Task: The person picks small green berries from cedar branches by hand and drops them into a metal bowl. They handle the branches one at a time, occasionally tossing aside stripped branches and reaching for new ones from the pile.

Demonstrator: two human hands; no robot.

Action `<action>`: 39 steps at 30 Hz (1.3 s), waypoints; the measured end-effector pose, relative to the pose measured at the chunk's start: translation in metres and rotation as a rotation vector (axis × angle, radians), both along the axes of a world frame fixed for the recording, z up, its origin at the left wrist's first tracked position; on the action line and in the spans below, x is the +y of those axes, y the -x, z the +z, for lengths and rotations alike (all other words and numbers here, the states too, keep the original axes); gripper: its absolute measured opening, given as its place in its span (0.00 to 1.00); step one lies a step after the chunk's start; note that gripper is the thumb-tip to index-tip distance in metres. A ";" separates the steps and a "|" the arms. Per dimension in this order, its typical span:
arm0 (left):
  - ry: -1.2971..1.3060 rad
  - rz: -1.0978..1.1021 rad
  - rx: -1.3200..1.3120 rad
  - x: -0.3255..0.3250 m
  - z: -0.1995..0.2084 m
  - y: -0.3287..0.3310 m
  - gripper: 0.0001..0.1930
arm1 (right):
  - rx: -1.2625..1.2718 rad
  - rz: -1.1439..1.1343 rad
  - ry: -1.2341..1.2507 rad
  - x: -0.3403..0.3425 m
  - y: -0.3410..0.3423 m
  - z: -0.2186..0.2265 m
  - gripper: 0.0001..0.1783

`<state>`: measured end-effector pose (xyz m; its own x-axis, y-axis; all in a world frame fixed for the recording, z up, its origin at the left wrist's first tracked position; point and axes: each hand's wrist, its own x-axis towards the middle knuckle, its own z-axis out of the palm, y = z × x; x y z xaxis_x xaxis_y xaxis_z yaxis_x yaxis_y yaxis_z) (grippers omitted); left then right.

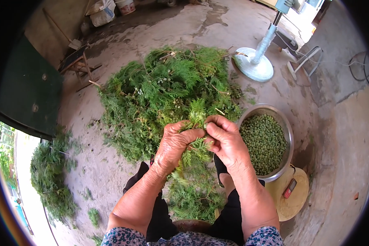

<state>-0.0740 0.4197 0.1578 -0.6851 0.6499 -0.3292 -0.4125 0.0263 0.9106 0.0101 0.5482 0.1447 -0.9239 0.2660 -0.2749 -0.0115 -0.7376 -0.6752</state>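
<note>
My left hand (175, 143) is closed around a leafy evergreen sprig (197, 114), whose flat green fronds stick out above and below the fingers. Close beside it, my right hand (229, 141) pinches thumb and fingers together at the sprig's edge. What lies between those fingertips is too small and covered to make out. Beyond both hands spreads a big heap of cut evergreen branches (151, 88), with pale round cones showing among the leaves. To the right of my right hand stands a metal bowl (290, 137) holding many small green cones (262, 143).
More cuttings (197, 190) lie between my legs, and another pile (49, 176) is at the left. A red phone (290, 188) rests on a round yellowish stool top (295, 205) by the bowl. Behind stands a round white pole base (254, 69). A small wooden stool (76, 61) is far left.
</note>
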 end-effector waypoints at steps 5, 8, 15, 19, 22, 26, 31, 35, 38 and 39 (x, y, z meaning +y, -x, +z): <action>0.017 0.108 -0.092 0.004 -0.005 -0.006 0.04 | -0.024 -0.341 -0.059 0.032 -0.016 -0.005 0.06; -0.067 0.081 -0.027 0.005 -0.011 -0.005 0.05 | -0.175 -0.511 -0.250 0.067 -0.037 -0.006 0.06; -0.136 0.155 -0.076 0.010 -0.021 -0.003 0.04 | -0.632 -0.883 -0.904 0.170 -0.113 -0.081 0.24; -0.102 0.114 -0.032 0.014 -0.019 -0.006 0.05 | -1.127 -0.905 -1.519 0.169 -0.120 -0.074 0.23; -0.102 0.190 -0.057 0.010 -0.020 -0.006 0.05 | -0.389 -0.455 -0.873 0.107 -0.084 -0.030 0.18; -0.084 0.173 -0.059 0.012 -0.023 -0.005 0.05 | -0.173 -0.026 -0.696 0.019 -0.054 0.009 0.14; -0.148 0.191 -0.088 0.017 -0.018 -0.011 0.05 | -0.090 -0.011 -0.714 -0.002 -0.048 0.006 0.12; -0.132 0.167 -0.104 0.013 -0.016 -0.008 0.08 | -0.057 -0.040 -0.833 -0.002 -0.049 0.005 0.10; -0.029 0.002 0.104 0.010 -0.009 -0.013 0.10 | -0.217 -0.136 -0.954 0.000 -0.051 0.007 0.08; 0.016 -0.009 0.158 0.011 -0.015 -0.017 0.09 | -0.215 -0.135 -0.954 -0.001 -0.049 0.006 0.08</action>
<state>-0.0568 0.4304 0.1426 -0.7231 0.6520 -0.2281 -0.2642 0.0440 0.9635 0.0587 0.5471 0.1502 -0.8253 0.5625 -0.0487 0.1370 0.1158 -0.9838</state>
